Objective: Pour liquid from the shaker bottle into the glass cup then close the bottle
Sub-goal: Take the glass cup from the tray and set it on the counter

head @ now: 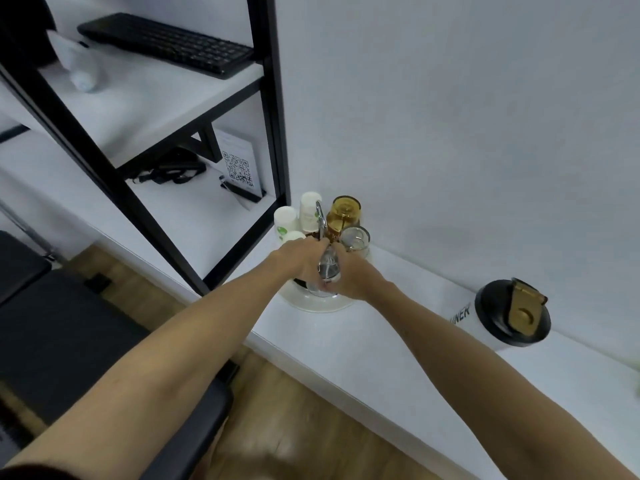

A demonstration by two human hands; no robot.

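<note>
The shaker bottle (485, 323) stands upright at the right on the white counter (398, 358); it is white with a black lid (495, 299) and a gold flip cap (524, 313) that looks shut. Both my hands meet over a round white tray (311, 303) at the back of the counter. My left hand (299, 259) and my right hand (353, 277) both grip one clear glass cup (329, 265) between them, just above the tray. The cup's base is hidden by my fingers.
On the tray stand an amber glass cup (344, 211), another clear glass cup (355, 237), white bottles (310, 206) and a metal handle (321, 216). A black-framed shelf (270, 98) with a keyboard (166, 43) and a QR-code card (239, 168) rises at the left. A black chair (69, 341) sits below.
</note>
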